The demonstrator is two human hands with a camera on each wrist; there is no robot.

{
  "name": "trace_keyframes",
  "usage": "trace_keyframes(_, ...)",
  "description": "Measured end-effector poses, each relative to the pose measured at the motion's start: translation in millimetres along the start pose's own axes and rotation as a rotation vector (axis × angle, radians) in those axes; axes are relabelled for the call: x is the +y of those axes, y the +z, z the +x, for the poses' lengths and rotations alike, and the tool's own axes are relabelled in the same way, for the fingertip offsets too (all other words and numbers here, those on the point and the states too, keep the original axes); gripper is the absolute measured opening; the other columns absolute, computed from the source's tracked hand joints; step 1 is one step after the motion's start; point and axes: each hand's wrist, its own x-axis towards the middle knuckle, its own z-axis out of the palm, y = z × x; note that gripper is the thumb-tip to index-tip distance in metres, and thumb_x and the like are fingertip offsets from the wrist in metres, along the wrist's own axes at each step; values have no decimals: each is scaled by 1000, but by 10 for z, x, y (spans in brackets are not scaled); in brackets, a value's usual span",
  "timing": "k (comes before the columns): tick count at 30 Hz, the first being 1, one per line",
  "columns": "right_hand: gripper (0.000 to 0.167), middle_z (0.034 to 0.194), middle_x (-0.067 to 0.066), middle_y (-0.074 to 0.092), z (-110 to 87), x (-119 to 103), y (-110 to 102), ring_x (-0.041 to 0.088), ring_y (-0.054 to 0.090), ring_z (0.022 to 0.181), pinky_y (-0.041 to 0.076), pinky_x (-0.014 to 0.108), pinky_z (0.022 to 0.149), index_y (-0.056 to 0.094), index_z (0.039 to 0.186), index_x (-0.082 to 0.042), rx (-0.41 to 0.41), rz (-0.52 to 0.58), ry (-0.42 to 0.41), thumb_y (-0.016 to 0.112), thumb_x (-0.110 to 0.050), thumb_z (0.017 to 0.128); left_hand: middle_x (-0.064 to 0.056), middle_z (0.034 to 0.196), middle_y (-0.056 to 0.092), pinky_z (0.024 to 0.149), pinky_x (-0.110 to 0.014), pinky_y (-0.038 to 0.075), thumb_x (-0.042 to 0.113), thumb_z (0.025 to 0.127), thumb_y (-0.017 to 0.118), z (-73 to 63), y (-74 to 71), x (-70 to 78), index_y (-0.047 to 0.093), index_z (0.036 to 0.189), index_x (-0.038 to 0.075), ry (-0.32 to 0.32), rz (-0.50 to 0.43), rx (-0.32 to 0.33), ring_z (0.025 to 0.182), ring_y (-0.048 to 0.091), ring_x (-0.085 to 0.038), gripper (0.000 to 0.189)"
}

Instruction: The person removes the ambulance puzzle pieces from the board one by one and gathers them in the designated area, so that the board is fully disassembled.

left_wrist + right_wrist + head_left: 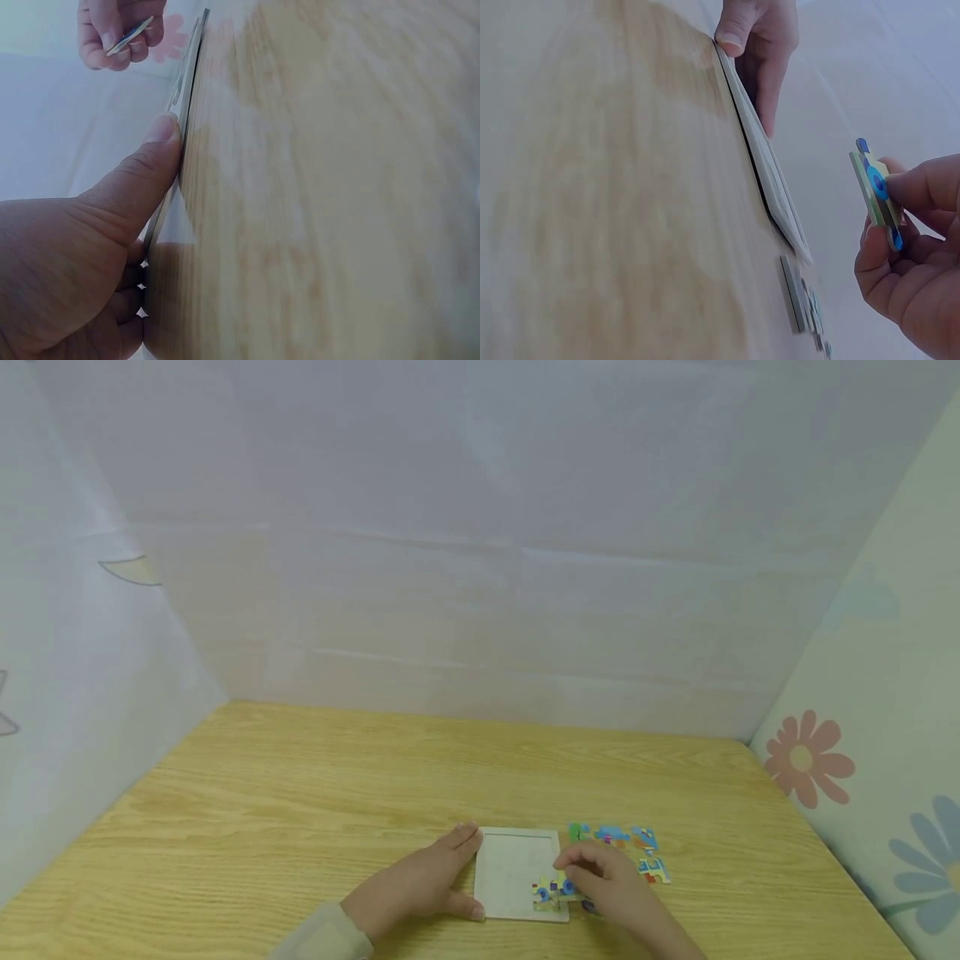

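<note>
A shallow white puzzle tray (510,864) lies on the table. My left hand (423,878) rests along its left edge, thumb at the near corner and fingers at the far corner, all fairly straight. Above the tray's right edge, my right hand (617,887) pinches a puzzle piece (875,187) between thumb and fingers. That piece is yellow-green with a blue round patch. A similar patterned piece (543,895) appears in the tray's near right corner. Part of the right-hand side is hidden by the right hand.
Several loose puzzle pieces (611,836) lie right of the tray, beyond and beside the right hand. One piece (655,870) with red and yellow parts sits farther right. The wood-grain table (315,793) is bordered by pale sheets, one with printed flowers (801,758).
</note>
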Motion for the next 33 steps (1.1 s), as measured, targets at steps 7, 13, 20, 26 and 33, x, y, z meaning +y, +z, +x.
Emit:
trace_keyframes(7,13,109,13,60,-79,71,-116,4,53,91,49,17,76,62,100,0,41,-15,-6,53,-8,93,-19,149,26,110,-44,29,53,73,68,6,4,-12,32,141,-4,6,15,10,137,27,-33,96)
trace_keyframes(13,14,107,10,61,-143,97,-198,3,52,98,49,16,82,63,100,-1,63,-52,-9,53,-8,93,-20,149,26,110,-44,28,53,74,67,0,3,-12,31,141,-4,12,19,13,137,26,-33,95)
trace_keyframes(20,13,105,11,63,-205,168,-267,-1,53,92,49,18,79,65,98,-2,95,-128,0,54,-7,92,-20,149,26,110,-45,29,53,74,68,-3,-2,-5,32,141,-5,11,17,9,137,26,-33,95)
trace_keyframes(26,13,110,10,64,-264,239,-326,7,57,99,48,16,80,66,99,-4,121,-181,88,56,-8,91,-19,150,25,110,-44,28,54,74,67,17,2,-12,31,142,-3,-3,13,-3,138,25,-33,96)
trace_keyframes(33,12,100,5,66,-298,299,-373,16,60,94,50,20,75,66,97,-4,125,-258,132,57,-6,90,-18,151,24,111,-44,27,54,73,67,10,8,-3,31,142,-3,-10,7,-2,138,24,-32,96)
